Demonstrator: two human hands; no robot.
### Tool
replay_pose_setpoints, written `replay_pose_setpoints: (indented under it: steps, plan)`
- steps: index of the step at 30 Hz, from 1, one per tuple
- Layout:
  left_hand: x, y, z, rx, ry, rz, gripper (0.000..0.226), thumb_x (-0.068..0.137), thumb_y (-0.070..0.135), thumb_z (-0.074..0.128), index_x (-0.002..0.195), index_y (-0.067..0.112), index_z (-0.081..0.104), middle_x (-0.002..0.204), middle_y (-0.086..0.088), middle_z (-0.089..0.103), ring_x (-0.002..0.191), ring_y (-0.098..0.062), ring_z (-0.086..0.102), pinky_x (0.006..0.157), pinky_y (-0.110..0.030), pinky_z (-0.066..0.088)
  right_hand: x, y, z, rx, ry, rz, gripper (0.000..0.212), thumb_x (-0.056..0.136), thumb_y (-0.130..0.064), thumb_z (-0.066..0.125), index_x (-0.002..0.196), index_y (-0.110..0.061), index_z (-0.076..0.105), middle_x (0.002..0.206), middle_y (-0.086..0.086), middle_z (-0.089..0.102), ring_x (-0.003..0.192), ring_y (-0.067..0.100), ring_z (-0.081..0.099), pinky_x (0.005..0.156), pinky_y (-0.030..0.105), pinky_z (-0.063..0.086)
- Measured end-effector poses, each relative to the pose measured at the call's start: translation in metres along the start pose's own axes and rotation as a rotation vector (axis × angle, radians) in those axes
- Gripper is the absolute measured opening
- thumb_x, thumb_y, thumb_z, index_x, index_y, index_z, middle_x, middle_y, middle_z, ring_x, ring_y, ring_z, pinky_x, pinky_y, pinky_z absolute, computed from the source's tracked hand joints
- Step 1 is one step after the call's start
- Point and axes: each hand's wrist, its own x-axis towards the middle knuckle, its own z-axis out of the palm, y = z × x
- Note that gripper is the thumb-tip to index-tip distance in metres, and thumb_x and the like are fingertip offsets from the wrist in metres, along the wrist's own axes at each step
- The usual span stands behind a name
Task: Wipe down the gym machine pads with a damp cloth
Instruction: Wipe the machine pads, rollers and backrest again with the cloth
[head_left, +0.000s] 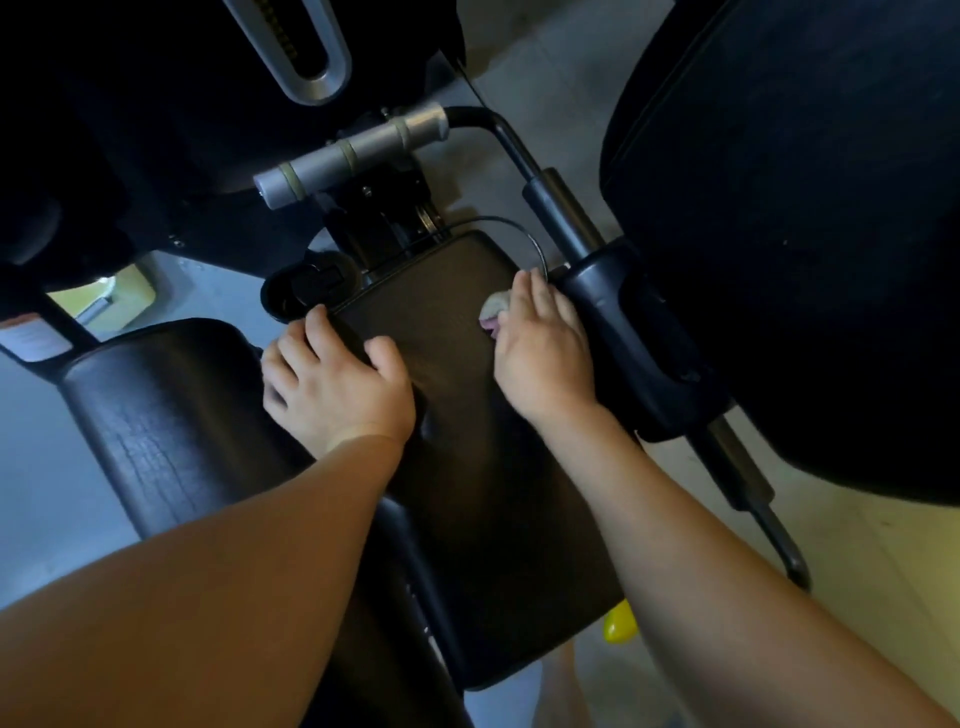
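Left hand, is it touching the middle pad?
Touching. The head view shows the left hand pressed on the left edge of the middle pad, thumb on top.

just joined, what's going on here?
A person leans over a gym machine's dark seat pad. The right hand holds a small pale cloth against the pad near its far right edge, beside a black frame post. The left hand rests on the pad's left edge.

Two hands (336, 387) (543, 351), one cloth (492, 310), three pads (467, 493) (156, 426) (805, 234)
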Motion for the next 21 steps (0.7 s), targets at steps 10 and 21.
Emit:
replay_pose_setpoints:
  steps: [10,21]
  plan:
    - [-0.003,-0.001,-0.007,-0.037,-0.031,0.006,0.067,0.09,0.051,0.031,0.15,0.023,0.039,0.153,-0.006,0.04,0.143,-0.03,0.029,0.115,-0.053,0.026,-0.127,0.057,0.002,-0.021,0.019,0.105,0.059,0.109,-0.037,0.025,0.162,-0.01,0.021,0.17,0.009,0.018,0.156,0.022,0.02,0.125,0.029,0.011]
    - [-0.01,-0.01,-0.025,-0.006,-0.152,0.16,0.063,0.097,0.039,0.032,0.159,0.026,0.024,0.164,-0.002,0.021,0.152,-0.028,0.013,0.124,-0.055,0.004,-0.212,0.107,0.009,0.201,0.015,0.445,0.05,0.109,-0.038,0.03,0.147,-0.008,0.046,0.138,0.018,0.057,0.124,0.035,0.054,0.101,0.039,0.043]
